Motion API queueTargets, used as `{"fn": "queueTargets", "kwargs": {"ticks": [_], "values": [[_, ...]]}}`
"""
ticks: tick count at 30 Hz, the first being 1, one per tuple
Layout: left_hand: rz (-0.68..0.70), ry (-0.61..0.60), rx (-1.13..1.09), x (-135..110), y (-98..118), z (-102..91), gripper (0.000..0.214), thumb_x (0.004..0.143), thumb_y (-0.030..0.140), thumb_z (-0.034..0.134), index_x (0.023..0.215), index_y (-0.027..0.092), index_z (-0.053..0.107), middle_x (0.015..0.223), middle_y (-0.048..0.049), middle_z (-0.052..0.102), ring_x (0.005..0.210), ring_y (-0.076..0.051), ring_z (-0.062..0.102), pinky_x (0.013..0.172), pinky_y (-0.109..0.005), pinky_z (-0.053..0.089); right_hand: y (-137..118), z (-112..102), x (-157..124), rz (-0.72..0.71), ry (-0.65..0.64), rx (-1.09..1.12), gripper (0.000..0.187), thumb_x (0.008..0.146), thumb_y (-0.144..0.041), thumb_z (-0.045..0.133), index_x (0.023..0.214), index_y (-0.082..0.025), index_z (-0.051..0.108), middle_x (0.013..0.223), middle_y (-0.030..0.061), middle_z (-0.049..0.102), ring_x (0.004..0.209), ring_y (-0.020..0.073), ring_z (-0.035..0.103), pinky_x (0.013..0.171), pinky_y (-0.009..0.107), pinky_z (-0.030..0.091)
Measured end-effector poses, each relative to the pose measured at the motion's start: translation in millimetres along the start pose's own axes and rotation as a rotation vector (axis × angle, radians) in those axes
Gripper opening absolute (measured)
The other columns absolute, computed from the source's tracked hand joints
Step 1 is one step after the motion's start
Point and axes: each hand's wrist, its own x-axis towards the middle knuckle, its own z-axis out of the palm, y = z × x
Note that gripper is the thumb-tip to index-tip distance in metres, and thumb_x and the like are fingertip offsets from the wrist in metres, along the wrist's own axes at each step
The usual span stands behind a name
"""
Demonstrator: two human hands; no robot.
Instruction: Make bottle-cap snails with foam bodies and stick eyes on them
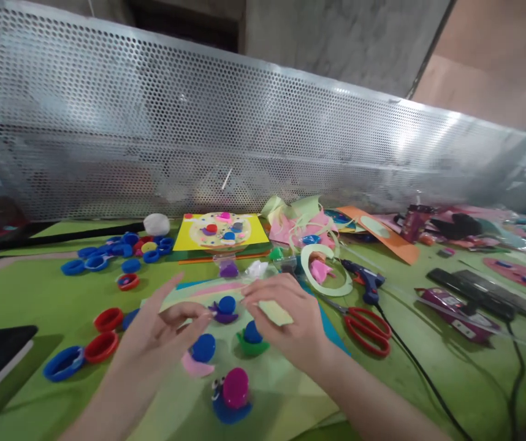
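Note:
My left hand [159, 334] hovers over pale sheets of paper [285, 380], thumb and forefinger pinched by a purple foam snail with a blue cap [225, 308]; whether they hold anything is too small to tell. My right hand [285, 318] is curled, its fingers closed on a small pale yellow paper piece [276, 312]. Below the hands sit a green snail with a blue cap [251, 339], a pink one with a blue cap [201, 354] and a blue one with a magenta cap [232, 395].
Red-handled scissors [368, 329] and a blue glue gun [366, 283] with its black cord lie right of my hands. Loose blue and red bottle caps [106, 318] are scattered left. A yellow card with caps [220, 231] lies ahead. A perforated metal screen [244, 141] walls the far edge.

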Motion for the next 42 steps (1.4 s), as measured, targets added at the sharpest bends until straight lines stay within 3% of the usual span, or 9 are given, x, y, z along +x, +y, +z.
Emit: {"fn": "queueTargets", "kwargs": {"ticks": [4,8,14,19,22,27,31,37,42], "values": [[-0.047,-0.034,-0.032,14,-8,-6.5,0.072,0.064,0.039,0.077,0.125,0.023,0.043,0.076,0.0026,0.067,0.067,-0.012,0.059,0.052,-0.018,0.047,6,-1,0,0.189,-0.063,0.109,0.004,0.081,-0.018,0.059,0.079,-0.018,0.063,0.080,0.0032,0.069,0.078,0.0138,0.063,0.074,0.027,0.048],[-0.101,-0.012,-0.093,20,-10,-5.9,0.059,0.056,0.033,0.082,0.107,0.021,0.056,0.070,0.0041,0.066,0.063,-0.011,0.059,0.055,-0.017,0.048,6,5,0,0.259,-0.184,0.141,0.007,0.079,-0.019,0.063,0.073,-0.019,0.064,0.073,0.0004,0.068,0.066,0.0109,0.060,0.063,0.021,0.047],[-0.118,0.002,-0.048,26,-9,-10.9,0.056,0.046,0.031,0.085,0.095,0.025,0.060,0.067,0.0041,0.066,0.066,-0.014,0.061,0.054,-0.020,0.049,6,8,1,0.459,-0.321,0.036,0.009,0.076,-0.023,0.067,0.071,-0.018,0.063,0.070,-0.0002,0.064,0.061,0.0108,0.056,0.058,0.020,0.042],[-0.036,-0.010,0.186,39,-16,-21.5,0.045,0.059,0.049,0.074,0.093,0.022,0.063,0.083,-0.0032,0.071,0.074,-0.019,0.061,0.061,-0.026,0.048,10,6,0,0.449,-0.371,0.032,0.014,0.087,-0.018,0.053,0.081,-0.018,0.065,0.080,0.0018,0.068,0.074,0.0122,0.059,0.067,0.021,0.042],[-0.006,-0.011,0.265,44,-20,-24.1,0.037,0.065,0.052,0.068,0.084,0.020,0.065,0.071,-0.0015,0.067,0.063,-0.015,0.055,0.055,-0.025,0.044,11,3,-2,0.457,-0.376,0.025,0.022,0.089,-0.018,0.047,0.073,-0.018,0.062,0.072,0.0012,0.065,0.070,0.0122,0.057,0.065,0.021,0.040],[0.028,-0.046,0.328,46,-18,-22.8,0.033,0.070,0.051,0.061,0.076,0.019,0.065,0.060,0.0018,0.061,0.055,-0.012,0.050,0.051,-0.022,0.041,15,3,-5,0.483,-0.380,-0.001,0.042,0.089,-0.029,0.046,0.049,-0.018,0.040,0.050,-0.0033,0.047,0.051,0.0092,0.044,0.055,0.022,0.032],[0.004,-0.108,0.391,45,-13,-21.8,0.030,0.068,0.045,0.065,0.083,0.020,0.070,0.080,-0.0039,0.072,0.068,-0.017,0.062,0.056,-0.024,0.047,19,6,-7,0.498,-0.357,-0.026,0.040,0.089,-0.031,0.045,0.053,-0.020,0.031,0.051,-0.0048,0.036,0.050,0.0094,0.036,0.050,0.023,0.026],[0.017,-0.154,0.533,46,-12,-21.4,0.031,0.068,0.047,0.064,0.085,0.022,0.072,0.083,-0.0035,0.075,0.074,-0.025,0.067,0.059,-0.028,0.049,26,10,-10,0.557,-0.344,0.000,0.019,0.088,-0.025,0.042,0.070,-0.021,0.042,0.069,-0.0015,0.049,0.064,0.0120,0.047,0.058,0.023,0.035],[0.026,-0.210,0.598,55,-23,-27.2,0.025,0.068,0.046,0.062,0.070,0.022,0.069,0.076,-0.0025,0.074,0.075,-0.024,0.066,0.066,-0.028,0.048,38,13,-13,0.661,-0.439,0.060,0.024,0.087,-0.027,0.045,0.064,-0.020,0.046,0.064,-0.0016,0.055,0.059,0.0115,0.053,0.057,0.022,0.039]]}}
